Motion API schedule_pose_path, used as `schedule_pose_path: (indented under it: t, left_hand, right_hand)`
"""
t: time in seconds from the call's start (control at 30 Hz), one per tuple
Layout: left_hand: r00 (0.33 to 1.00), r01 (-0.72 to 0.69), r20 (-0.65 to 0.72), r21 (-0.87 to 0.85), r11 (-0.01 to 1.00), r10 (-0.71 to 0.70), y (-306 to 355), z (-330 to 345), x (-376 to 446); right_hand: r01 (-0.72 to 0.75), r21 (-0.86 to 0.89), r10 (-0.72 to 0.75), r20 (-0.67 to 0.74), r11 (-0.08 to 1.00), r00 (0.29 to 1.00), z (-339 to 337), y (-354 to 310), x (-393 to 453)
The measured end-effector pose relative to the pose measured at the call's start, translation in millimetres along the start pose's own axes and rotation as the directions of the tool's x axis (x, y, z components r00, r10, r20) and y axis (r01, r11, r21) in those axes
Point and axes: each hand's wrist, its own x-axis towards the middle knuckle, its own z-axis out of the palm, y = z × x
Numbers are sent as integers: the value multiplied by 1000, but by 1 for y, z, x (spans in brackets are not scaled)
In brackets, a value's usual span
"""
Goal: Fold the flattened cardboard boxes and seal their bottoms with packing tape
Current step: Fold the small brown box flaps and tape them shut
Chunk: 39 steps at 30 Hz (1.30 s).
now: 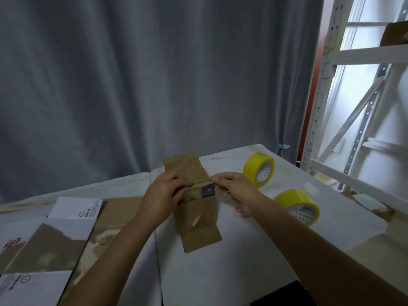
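A small flattened brown cardboard box (pixel 198 219) with a dark label and old tape scraps lies over the middle of the white table (pixel 220 272). My left hand (pixel 164 193) grips its left edge near the middle fold, fingers curled over the cardboard. My right hand (pixel 234 188) pinches the box's right edge beside the dark label. Two yellow tape rolls stand to the right: one (pixel 259 170) further back, one (pixel 298 206) nearer, just beyond my right forearm.
Several flattened boxes (pixel 66 239), brown and white, lie stacked on the left of the table. A grey curtain (pixel 154 74) hangs behind. White metal shelving (pixel 353 107) stands at the right. A small pink object (pixel 239 212) peeks out under my right hand.
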Motion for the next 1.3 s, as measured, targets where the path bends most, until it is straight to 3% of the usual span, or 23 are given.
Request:
schedule_pose_path:
  t: [0.27,0.4,0.5,0.6,0.73,0.83,1.03,1.13,1.2,1.27,1.3]
  left_hand:
    - [1000,8,-9,-62,998,-8,-8,3,-7]
    - [1000,15,-9,-70,997,-15,-9,4,-9]
    - [1000,13,-14,-82,997,-14,-8,5,-9]
    - [999,16,-27,-76,997,-18,-8,7,-9]
    - [1000,-6,-28,-53,999,4,-9,5,-9]
    - [999,-17,-37,-42,999,16,-7,5,-8]
    - [998,-14,-62,-41,999,11,-9,7,-8]
    - [1000,-8,-7,-76,997,7,-5,3,-6]
    - [997,71,21,-204,976,-68,-6,-8,-6]
    - [941,291,-29,-443,848,-338,-11,-18,-14]
    - [857,412,-28,-561,718,-514,-14,-20,-21]
  right_hand:
    - [85,-25,-85,27,996,996,2,4,-3]
    - [56,-192,-76,-97,980,992,-13,7,-4]
    - [214,-259,-254,-135,942,958,-20,10,-7]
    - [422,-350,-437,38,836,899,-7,2,-11]
    - [484,-535,-432,230,692,872,3,5,-6]
    - [562,-650,-485,321,512,813,-2,7,-3]
    - [584,-802,-387,503,123,773,8,-15,1]
    - [623,-747,-401,510,231,761,30,-23,-2]
    - [626,-718,-400,500,304,768,39,-18,-2]
    - [615,-704,-408,475,354,780,40,-13,0]
    - [609,-700,-411,464,373,785,40,-11,1]
